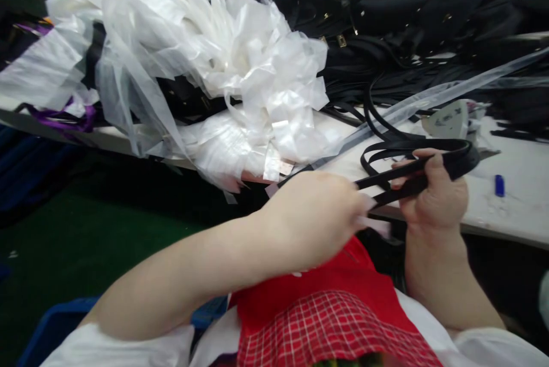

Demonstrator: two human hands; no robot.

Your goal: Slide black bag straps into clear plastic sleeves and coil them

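My right hand (433, 192) is closed around a bundle of thin black straps (429, 158) at the table's front edge, the thumb lying over them. My left hand (319, 215) is blurred by motion; its fingertips pinch the same straps just left of the right hand, beside a small pale strip (373, 223). The straps loop back onto the white table (518, 207) behind the hands. A long clear plastic sleeve (429, 98) runs diagonally from the left hand toward the upper right.
A large heap of crumpled clear plastic bags (206, 52) covers the table's left. Black bags with gold fittings (386, 7) pile up at the back. A small blue object (499, 185) lies at right. A red checked apron (326, 321) covers my lap.
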